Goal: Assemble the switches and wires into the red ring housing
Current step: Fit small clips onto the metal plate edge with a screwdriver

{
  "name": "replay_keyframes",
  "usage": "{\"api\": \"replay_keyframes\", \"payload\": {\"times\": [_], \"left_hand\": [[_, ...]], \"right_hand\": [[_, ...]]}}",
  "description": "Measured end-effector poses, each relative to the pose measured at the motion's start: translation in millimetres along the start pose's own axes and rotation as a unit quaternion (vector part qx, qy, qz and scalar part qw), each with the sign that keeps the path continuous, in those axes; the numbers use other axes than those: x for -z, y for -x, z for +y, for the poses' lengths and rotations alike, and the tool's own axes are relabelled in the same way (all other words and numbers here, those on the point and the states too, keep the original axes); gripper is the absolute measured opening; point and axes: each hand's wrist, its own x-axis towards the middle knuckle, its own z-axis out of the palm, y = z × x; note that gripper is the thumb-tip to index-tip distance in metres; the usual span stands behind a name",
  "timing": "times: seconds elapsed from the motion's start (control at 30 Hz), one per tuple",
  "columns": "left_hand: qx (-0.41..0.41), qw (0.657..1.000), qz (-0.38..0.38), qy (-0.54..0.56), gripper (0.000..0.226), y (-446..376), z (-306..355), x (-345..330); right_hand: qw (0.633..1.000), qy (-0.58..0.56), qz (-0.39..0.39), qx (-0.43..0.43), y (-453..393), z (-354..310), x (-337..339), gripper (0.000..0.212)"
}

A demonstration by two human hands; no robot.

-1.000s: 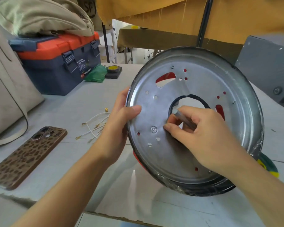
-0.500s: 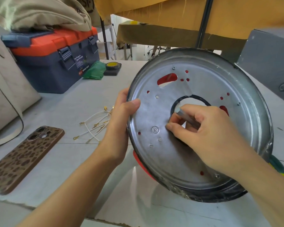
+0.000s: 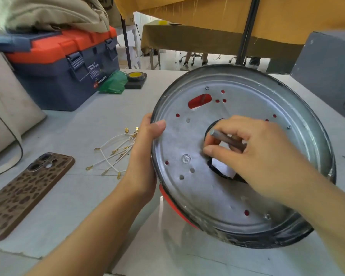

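Observation:
The red ring housing [image 3: 243,200] is tilted up off the table, its round silver metal base plate facing me; red shows through the holes and at the lower left edge. My left hand [image 3: 145,152] grips its left rim, thumb on the plate. My right hand [image 3: 255,154] sits over the central hole, fingers closed on a thin dark grey rod-like tool [image 3: 227,139]. A bundle of white wires with gold terminals [image 3: 114,150] lies loose on the table just left of my left hand. No switches are visible.
A phone in a leopard-print case [image 3: 26,192] lies at the near left. A blue and orange toolbox [image 3: 66,70] stands at the back left, with a green bag [image 3: 114,82] and a tape roll [image 3: 135,75] beside it. A grey box [image 3: 327,74] stands at the back right.
The housing has tilted and shifted slightly lower in view. My right hand has slid down over the central hole with the tool; my left hand keeps its hold on the rim.

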Motion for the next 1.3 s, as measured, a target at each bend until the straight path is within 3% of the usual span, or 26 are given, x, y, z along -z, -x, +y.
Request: {"api": "replay_keyframes", "payload": {"times": [0.1,0.27,0.63,0.83,1.07,1.3], "left_hand": [[0.006,1.0,0.0,0.013,0.051,0,1,-1],[0.003,1.0,-0.002,0.016,0.066,0,2,0],[0.011,1.0,-0.023,0.013,0.062,-1,0,1],[0.007,1.0,-0.02,-0.003,0.07,-2,-1,1],[0.005,1.0,-0.012,-0.005,0.058,-1,0,1],[0.009,1.0,-0.005,-0.015,0.071,-1,0,0]], "right_hand": [[0.999,-0.04,0.006,0.015,-7,-4,0,0.016],[0.995,-0.076,-0.047,0.049,-15,-17,-14,0.02],[0.992,-0.05,-0.094,0.062,-25,-22,-21,0.003],[0.987,-0.038,-0.143,0.06,-27,-25,-17,0.006],[0.984,-0.035,-0.169,0.049,-29,-26,-18,0.007],[0.985,-0.007,-0.164,0.051,-30,-28,-20,0.009]]}}
